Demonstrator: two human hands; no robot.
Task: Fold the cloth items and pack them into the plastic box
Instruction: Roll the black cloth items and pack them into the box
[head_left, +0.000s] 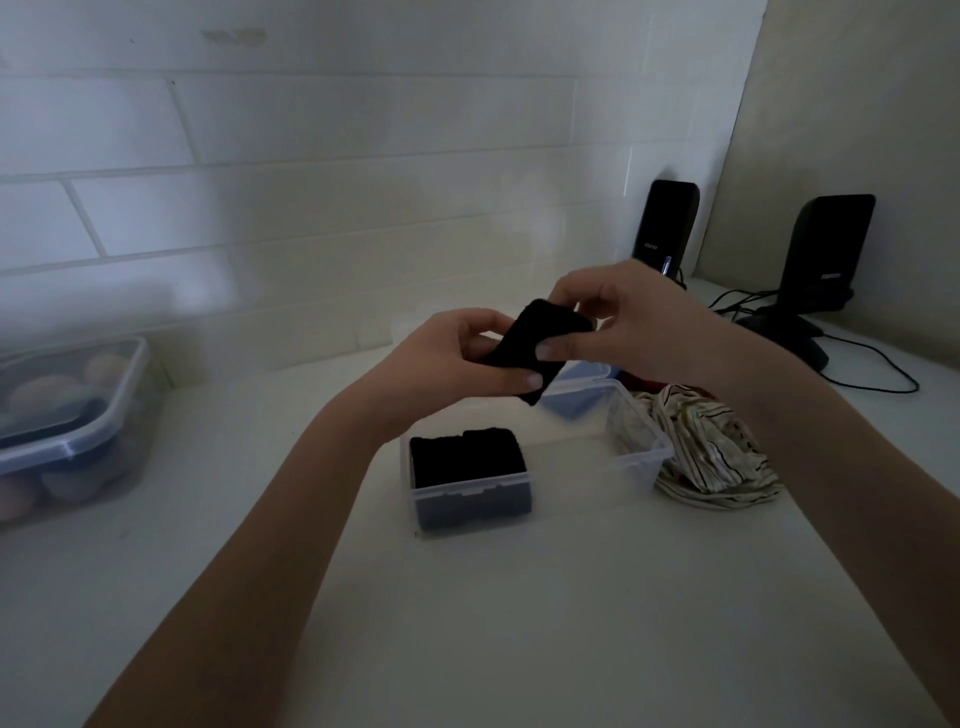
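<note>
Pinching small black folded cloth (540, 349) between left hand (457, 358) and right hand (618, 322) above clear plastic box (597, 452); loosening grip risking unfolding.

Wall ahead: in front of me a white wall (322, 171) laid out in long brick-shaped blocks with thin pale joints.
Stain: a faint brownish smudge (234, 35) sits high on that wall.
Side wall: to my right a plain beige wall (852, 104) meets the white one at a corner.
Tabletop: I work at a white tabletop (519, 623) that runs back to both walls.
Speakers: two black speakers (665, 223) (831, 249) stand in the right corner, the nearer one on a stand.
Cables: black cables (872, 374) trail from them across the tabletop.
Light: the room is dim, with a brighter patch on the wall near the middle.
</note>
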